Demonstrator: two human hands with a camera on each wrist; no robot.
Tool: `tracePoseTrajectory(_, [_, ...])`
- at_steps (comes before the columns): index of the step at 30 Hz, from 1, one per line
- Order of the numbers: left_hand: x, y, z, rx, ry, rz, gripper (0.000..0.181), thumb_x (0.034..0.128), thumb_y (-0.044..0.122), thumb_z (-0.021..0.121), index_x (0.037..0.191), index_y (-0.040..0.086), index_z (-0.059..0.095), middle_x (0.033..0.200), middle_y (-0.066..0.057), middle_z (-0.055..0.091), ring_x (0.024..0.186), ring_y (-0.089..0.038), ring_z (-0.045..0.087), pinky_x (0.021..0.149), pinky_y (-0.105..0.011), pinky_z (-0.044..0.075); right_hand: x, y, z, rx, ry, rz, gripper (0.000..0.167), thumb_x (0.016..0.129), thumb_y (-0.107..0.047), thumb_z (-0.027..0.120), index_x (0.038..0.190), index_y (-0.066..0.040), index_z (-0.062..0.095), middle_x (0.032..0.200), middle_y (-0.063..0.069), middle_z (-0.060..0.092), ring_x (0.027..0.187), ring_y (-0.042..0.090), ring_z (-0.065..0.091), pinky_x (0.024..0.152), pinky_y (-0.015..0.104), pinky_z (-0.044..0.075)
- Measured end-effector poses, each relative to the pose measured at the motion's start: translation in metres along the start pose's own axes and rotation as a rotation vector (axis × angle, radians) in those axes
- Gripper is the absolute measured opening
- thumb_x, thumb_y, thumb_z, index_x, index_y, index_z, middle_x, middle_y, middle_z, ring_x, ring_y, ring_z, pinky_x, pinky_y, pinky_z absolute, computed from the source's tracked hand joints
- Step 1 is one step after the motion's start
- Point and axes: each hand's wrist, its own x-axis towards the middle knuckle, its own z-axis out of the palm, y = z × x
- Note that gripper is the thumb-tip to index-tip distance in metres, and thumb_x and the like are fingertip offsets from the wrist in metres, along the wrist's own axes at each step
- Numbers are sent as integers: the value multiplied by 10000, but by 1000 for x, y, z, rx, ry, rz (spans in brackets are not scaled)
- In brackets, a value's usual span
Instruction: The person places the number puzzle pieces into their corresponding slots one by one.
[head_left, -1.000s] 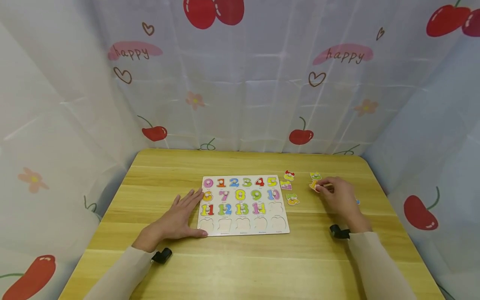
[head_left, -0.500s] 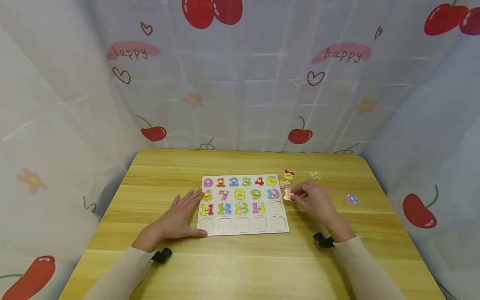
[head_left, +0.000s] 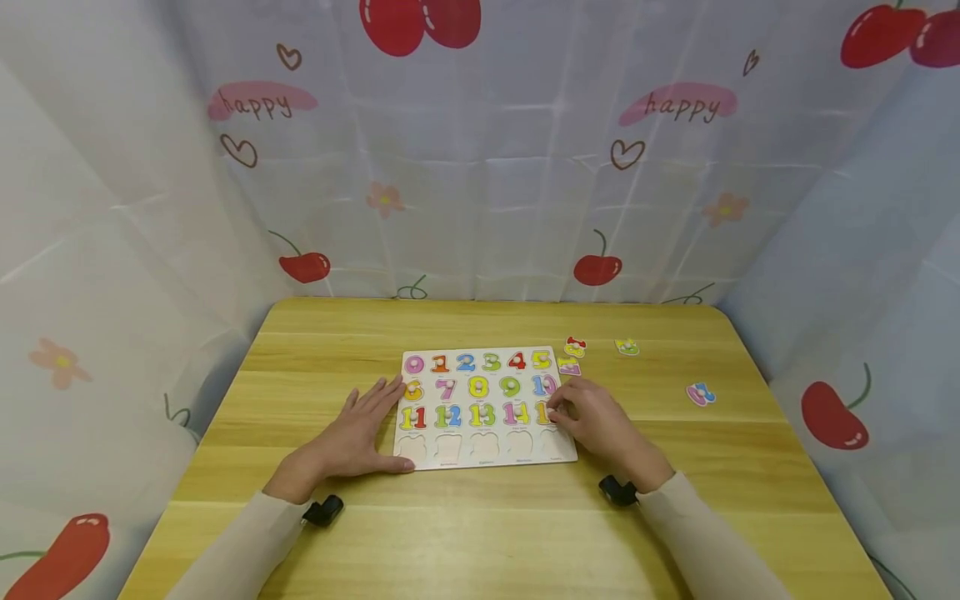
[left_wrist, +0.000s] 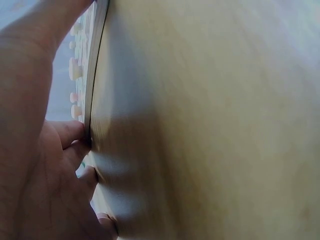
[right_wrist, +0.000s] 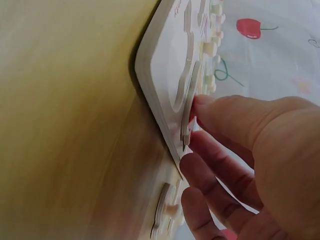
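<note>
A white wooden number board (head_left: 457,458) lies on the table, with knobbed number pieces in its upper rows. My left hand (head_left: 356,433) rests at the board's left edge, fingers spread, thumb at the lower left corner. My right hand (head_left: 603,425) pinches a knobbed number piece (head_left: 542,412), orange-yellow with a first digit 1, over the right end of the third row. From the right wrist view, the piece (right_wrist: 189,102) stands slightly tilted above its recess; fingers hide its second digit. The bottom row shows bare recesses.
Right of the board lie loose pieces: a red-and-yellow one (head_left: 575,347), a pink-and-yellow one (head_left: 569,366), a yellow-green one (head_left: 627,347) and a pink-and-blue one (head_left: 701,393). The right wrist view shows a knobbed piece (right_wrist: 162,210) beside the board. A printed curtain (head_left: 480,233) surrounds the table.
My right hand has carried the orange-yellow piece leftward from the loose pieces onto the third row's right end. The left hand has stayed at the board's edge.
</note>
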Motion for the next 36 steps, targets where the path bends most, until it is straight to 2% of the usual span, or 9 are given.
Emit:
tracePoseTrajectory(7, [1,0,1,4,1,2,1395,868,741,941,1868,75,232,1976,-117,203,1834,-482,162,1428,-843,89,3,-3,0,-9,-16,33,64,1024,-154,921,1053,-145,865,1127,15,774,969,158,620,831,336,555])
tracePoseTrajectory(14, [2,0,1,5,-7,-4,1402,865,739,943,1871,82,223,1979,-110,190,1838,-471,156,1434,-836,80,2,-4,-1,-15,-32,70,88,1008,-180,944,1040,-157,866,1057,-12,732,957,164,605,812,306,536])
tracePoseTrajectory(24, [0,0,1,6,5,2,1394,868,722,952,1869,76,228,1976,-117,201,1835,-477,163,1428,-844,88,3,-2,-5,-24,-51,66,96,1004,-166,942,1061,-130,874,1045,4,734,934,161,605,819,321,559])
tracePoseTrajectory(31, [-1,1,1,5,11,12,1386,877,718,945,1864,57,231,1971,-139,209,1828,-496,170,1420,-856,87,-3,6,-6,8,-47,43,288,992,-206,962,1249,-115,869,1169,33,755,990,183,625,871,338,573])
tracePoseTrajectory(36, [-1,1,1,-2,18,18,1385,876,719,941,1862,51,234,1968,-146,216,1825,-503,176,1419,-856,81,-10,22,-14,40,-4,97,442,978,-223,978,1368,-80,825,1247,83,754,1044,208,684,916,407,618])
